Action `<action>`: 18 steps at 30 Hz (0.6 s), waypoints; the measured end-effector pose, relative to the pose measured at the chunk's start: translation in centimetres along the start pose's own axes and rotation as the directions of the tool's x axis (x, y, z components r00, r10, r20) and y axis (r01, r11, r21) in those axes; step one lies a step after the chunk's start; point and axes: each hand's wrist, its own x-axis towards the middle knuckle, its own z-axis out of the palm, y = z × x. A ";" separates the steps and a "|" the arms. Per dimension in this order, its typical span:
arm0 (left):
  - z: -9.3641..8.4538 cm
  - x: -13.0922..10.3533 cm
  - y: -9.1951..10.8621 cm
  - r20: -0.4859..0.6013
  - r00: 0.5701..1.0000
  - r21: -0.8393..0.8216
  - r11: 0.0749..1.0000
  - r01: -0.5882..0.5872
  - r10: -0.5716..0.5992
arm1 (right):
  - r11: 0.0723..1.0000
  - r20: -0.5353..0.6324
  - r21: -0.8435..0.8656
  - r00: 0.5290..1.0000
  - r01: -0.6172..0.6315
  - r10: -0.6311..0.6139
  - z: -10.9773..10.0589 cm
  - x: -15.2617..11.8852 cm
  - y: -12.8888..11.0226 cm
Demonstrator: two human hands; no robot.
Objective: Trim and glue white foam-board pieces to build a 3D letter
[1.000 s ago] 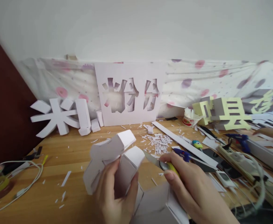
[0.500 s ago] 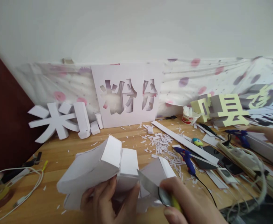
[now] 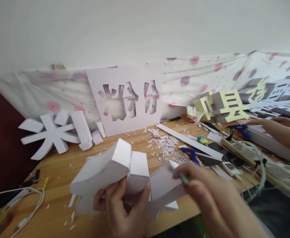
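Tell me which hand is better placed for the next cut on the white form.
Right, I'd judge: the right grip holds the knife, its blurred blade out in front near the form. The left grip is busy holding the form, so it seems better suited to steadying.

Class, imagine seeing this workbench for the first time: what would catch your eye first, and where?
Probably the white board with character shapes cut through it, standing at the back against the spotted sheet. Next, in the centre foreground, the left hand grips a chunky white piece, while the right hand holds a blurred knife. A yellow-faced character stands out farther right.
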 end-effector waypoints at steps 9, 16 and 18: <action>0.2 1.7 -0.3 0.153 0.988 -0.224 0.975 0.000 0.036 | 0.963 0.271 -0.037 0.930 0.268 -0.249 1.2 4.5 5.6; -0.2 2.4 0.6 0.208 0.974 -0.226 0.973 -0.038 0.086 | 0.956 0.522 0.076 0.805 0.285 -0.281 -0.6 4.9 4.2; -0.1 2.5 0.7 0.223 0.969 -0.251 0.967 -0.047 0.105 | 0.944 0.531 0.067 0.790 0.322 -0.307 -1.0 5.1 4.0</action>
